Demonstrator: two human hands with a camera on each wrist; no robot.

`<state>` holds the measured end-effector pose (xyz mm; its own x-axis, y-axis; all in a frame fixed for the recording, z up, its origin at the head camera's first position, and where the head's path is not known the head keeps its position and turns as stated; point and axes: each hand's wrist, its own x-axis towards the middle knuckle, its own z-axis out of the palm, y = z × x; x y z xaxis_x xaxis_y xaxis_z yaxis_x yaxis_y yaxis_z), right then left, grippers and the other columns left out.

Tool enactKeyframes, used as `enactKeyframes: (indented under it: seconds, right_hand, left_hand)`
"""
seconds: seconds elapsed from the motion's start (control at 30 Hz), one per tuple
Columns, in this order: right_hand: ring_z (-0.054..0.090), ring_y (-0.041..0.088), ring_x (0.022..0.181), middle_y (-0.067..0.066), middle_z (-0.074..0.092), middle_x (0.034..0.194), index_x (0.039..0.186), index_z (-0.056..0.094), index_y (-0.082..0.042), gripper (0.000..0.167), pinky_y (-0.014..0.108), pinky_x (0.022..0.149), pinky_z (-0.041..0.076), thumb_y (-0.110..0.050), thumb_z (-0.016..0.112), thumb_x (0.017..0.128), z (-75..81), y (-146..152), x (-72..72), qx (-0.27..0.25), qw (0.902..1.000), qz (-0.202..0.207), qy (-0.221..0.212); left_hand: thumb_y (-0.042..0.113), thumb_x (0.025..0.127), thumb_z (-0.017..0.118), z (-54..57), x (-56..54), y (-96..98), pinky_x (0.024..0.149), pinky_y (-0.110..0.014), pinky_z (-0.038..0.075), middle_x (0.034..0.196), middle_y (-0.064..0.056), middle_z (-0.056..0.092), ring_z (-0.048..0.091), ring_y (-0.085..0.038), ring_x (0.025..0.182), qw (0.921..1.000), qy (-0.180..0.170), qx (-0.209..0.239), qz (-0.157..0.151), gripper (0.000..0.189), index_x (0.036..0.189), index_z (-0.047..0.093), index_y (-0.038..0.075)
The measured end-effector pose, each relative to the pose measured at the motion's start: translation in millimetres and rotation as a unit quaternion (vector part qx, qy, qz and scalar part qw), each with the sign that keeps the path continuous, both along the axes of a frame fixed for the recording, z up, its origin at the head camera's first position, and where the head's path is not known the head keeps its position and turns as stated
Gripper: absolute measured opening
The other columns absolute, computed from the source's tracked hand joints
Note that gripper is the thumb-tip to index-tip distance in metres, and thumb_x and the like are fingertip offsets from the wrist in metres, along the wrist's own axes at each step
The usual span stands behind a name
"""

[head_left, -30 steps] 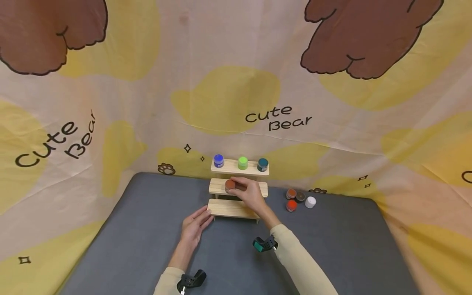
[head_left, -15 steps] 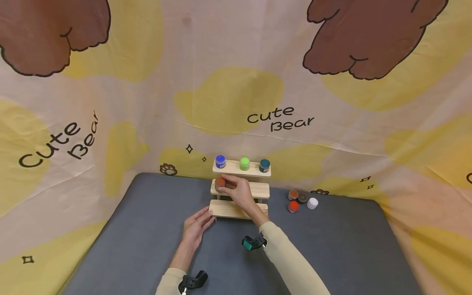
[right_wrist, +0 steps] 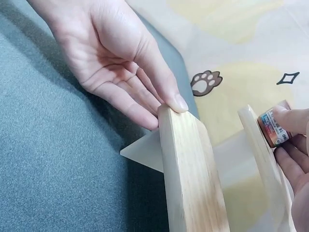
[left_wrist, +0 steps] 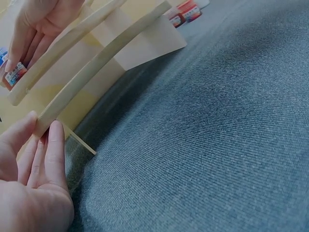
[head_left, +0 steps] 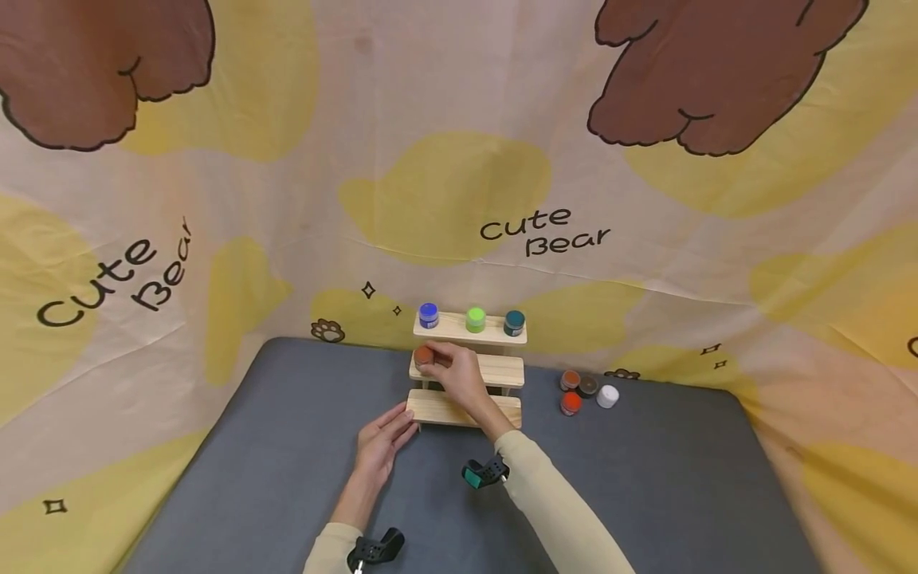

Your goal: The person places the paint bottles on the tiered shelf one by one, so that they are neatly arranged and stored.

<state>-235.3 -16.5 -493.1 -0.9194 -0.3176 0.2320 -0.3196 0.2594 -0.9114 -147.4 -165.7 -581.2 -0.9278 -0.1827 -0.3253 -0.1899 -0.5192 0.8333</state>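
A three-tier wooden display stand [head_left: 459, 408] stands against the back cloth in the head view. My left hand [head_left: 377, 443] grips the left end of its lowest board, thumb on top and fingers beneath, as the left wrist view shows. With thumb and fingers, my right hand [head_left: 462, 378] pinches a small paint jar with a brown lid [head_left: 424, 356] at the left end of the middle board. In the right wrist view the jar's printed label [right_wrist: 273, 127] faces the camera, its base at the board. A blue jar [head_left: 428, 316], a light green jar [head_left: 476, 320] and a dark teal jar [head_left: 514, 323] line the top board.
Right of the stand, a brown-lidded jar [head_left: 570, 380], a dark brown jar [head_left: 587, 387], an orange-red jar [head_left: 570, 402] and a white jar [head_left: 607, 396] cluster on the grey table [head_left: 645, 470]. A printed cloth [head_left: 402, 199] rises behind the table and at its sides.
My right hand has carried the brown-lidded jar leftward along the middle board to its left end. The left hand keeps its grip on the lowest board.
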Motion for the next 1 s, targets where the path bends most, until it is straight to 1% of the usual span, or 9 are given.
enactKeyframes:
  seconds: [0.23, 0.27, 0.37, 0.5, 0.6, 0.73, 0.8, 0.9, 1.0]
  right_hand:
    - [0.063, 0.029, 0.113, 0.019, 0.064, 0.124, 0.128, 0.061, 0.006, 0.043, 0.026, 0.091, 0.058, -0.004, 0.073, 0.088, 4.9, 13.7, 4.7, 0.002, 0.9999, -0.002, -0.01]
    - [0.063, 0.03, 0.114, 0.02, 0.064, 0.124, 0.127, 0.061, 0.006, 0.043, 0.029, 0.092, 0.058, -0.005, 0.073, 0.088, 4.8, 16.7, 6.2, -0.002, 0.9999, -0.003, -0.012]
    - [0.063, 0.03, 0.114, 0.02, 0.064, 0.124, 0.127, 0.062, 0.006, 0.042, 0.029, 0.093, 0.057, -0.007, 0.073, 0.089, 2.7, 26.5, 11.0, -0.001, 0.9999, -0.008, -0.014]
    - [0.063, 0.027, 0.114, 0.017, 0.065, 0.124, 0.126, 0.063, 0.003, 0.041, 0.025, 0.091, 0.058, -0.007, 0.073, 0.088, -0.6, 41.8, 16.9, -0.009, 0.9997, -0.015, -0.016]
    - [0.064, 0.028, 0.112, 0.017, 0.066, 0.122, 0.124, 0.065, 0.003, 0.039, 0.025, 0.09, 0.059, -0.006, 0.074, 0.088, -3.4, 54.4, 17.5, -0.03, 0.9992, -0.026, -0.007]
    - [0.066, 0.03, 0.109, 0.018, 0.068, 0.118, 0.12, 0.068, 0.003, 0.036, 0.028, 0.089, 0.059, -0.005, 0.075, 0.086, -7.4, 70.6, 17.2, -0.058, 0.9974, -0.042, 0.007]
    - [0.066, 0.03, 0.108, 0.017, 0.068, 0.117, 0.118, 0.069, 0.003, 0.035, 0.027, 0.089, 0.059, -0.004, 0.076, 0.085, -7.9, 78.6, 18.0, -0.068, 0.9964, -0.05, 0.005]
    - [0.067, 0.032, 0.106, 0.02, 0.068, 0.115, 0.117, 0.068, 0.006, 0.034, 0.028, 0.087, 0.06, -0.001, 0.075, 0.084, -6.4, 90.5, 21.2, -0.073, 0.9956, -0.057, 0.014]
    - [0.066, 0.038, 0.104, 0.026, 0.067, 0.114, 0.116, 0.066, 0.011, 0.033, 0.034, 0.087, 0.06, 0.005, 0.073, 0.084, 3.4, 102.6, 28.5, -0.077, 0.9946, -0.064, 0.028]
  left_hand:
    - [-0.002, 0.091, 0.066, 0.9, -1.2, 2.7, 0.093, -0.032, 0.058, 0.128, -0.023, 0.059, 0.069, -0.015, 0.096, 1.0, 0.0, -0.008, 0.006, 0.046, 0.133, 0.051, -0.013]
    - [-0.002, 0.091, 0.066, 0.6, -1.1, 2.8, 0.093, -0.032, 0.058, 0.129, -0.025, 0.058, 0.069, -0.015, 0.096, 0.9999, -0.001, -0.011, 0.005, 0.046, 0.133, 0.051, -0.013]
    - [-0.001, 0.09, 0.068, -0.4, -0.5, 2.4, 0.093, -0.032, 0.058, 0.133, -0.028, 0.054, 0.069, -0.016, 0.096, 0.9999, -0.004, -0.016, 0.004, 0.048, 0.133, 0.051, -0.013]
    - [-0.001, 0.089, 0.069, -1.3, 0.4, 1.6, 0.092, -0.034, 0.058, 0.134, -0.031, 0.051, 0.069, -0.018, 0.097, 0.9999, -0.004, -0.013, 0.007, 0.05, 0.134, 0.05, -0.015]
    - [-0.002, 0.088, 0.07, -1.9, -0.1, 1.7, 0.091, -0.035, 0.059, 0.134, -0.031, 0.052, 0.07, -0.018, 0.096, 0.9999, -0.006, -0.004, 0.013, 0.051, 0.133, 0.05, -0.015]
    - [-0.002, 0.088, 0.07, -0.9, 0.3, 1.4, 0.091, -0.033, 0.059, 0.134, -0.031, 0.052, 0.07, -0.017, 0.095, 0.9997, -0.015, -0.01, 0.018, 0.05, 0.133, 0.051, -0.013]
    - [-0.002, 0.089, 0.069, -0.3, 0.6, 1.5, 0.091, -0.033, 0.058, 0.134, -0.031, 0.052, 0.07, -0.017, 0.095, 0.9996, -0.018, -0.014, 0.017, 0.049, 0.133, 0.051, -0.013]
    - [-0.002, 0.09, 0.068, 1.1, 1.5, 1.8, 0.092, -0.033, 0.058, 0.134, -0.031, 0.052, 0.07, -0.017, 0.095, 0.9996, -0.019, -0.015, 0.015, 0.049, 0.134, 0.05, -0.014]
    - [-0.002, 0.089, 0.069, 2.0, 2.0, 2.4, 0.092, -0.033, 0.058, 0.134, -0.03, 0.052, 0.07, -0.017, 0.095, 0.9996, -0.02, -0.011, 0.016, 0.05, 0.134, 0.05, -0.013]
